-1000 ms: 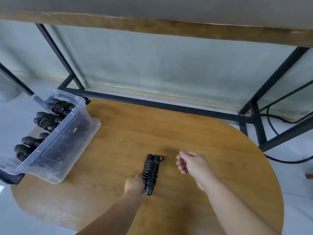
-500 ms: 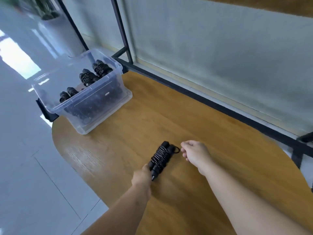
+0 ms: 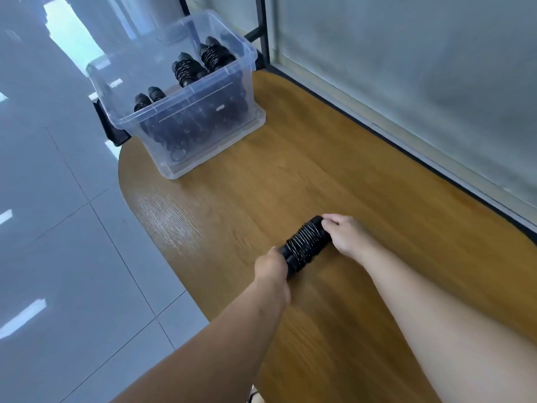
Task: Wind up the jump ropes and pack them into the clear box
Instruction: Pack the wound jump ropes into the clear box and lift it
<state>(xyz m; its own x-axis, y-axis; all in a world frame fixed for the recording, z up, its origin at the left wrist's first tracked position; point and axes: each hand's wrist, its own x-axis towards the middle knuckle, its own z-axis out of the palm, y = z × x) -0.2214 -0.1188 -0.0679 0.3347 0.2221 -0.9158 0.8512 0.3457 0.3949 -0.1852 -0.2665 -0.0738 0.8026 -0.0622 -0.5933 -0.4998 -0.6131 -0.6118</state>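
Two hands on one wound jump rope (image 3: 305, 245), mid-table, near the table's left rounded edge.

Left to right:
- Grey tiled floor (image 3: 58, 228) on the far left, with bright reflections.
- Clear box (image 3: 186, 91) sits at the far left end of the wooden table (image 3: 290, 170), well apart from our hands. We see several wound black bundles (image 3: 189, 69) standing in it, tops poking above the rim; more dark rope shows through the front wall. Exact count: cannot tell.
- Left hand (image 3: 271, 267) grips the near end of the rope bundle, fingers curled round it. Its forearm comes in from the bottom left, angled up and right. Fingers are mostly hidden behind the back of the hand.
- The rope itself: black handles side by side, cord coiled tight around them, lying diagonal with the near end low-left and the far end up-right. It sits low over the table; contact with the table cannot be told.
- Right hand (image 3: 345, 235) holds the far end, fingertips (image 3: 329, 219) curled over the top of the bundle. Its forearm enters from the bottom right.
- Black metal frame (image 3: 266, 30) and pale wall (image 3: 406, 82) run along the table's far right side.
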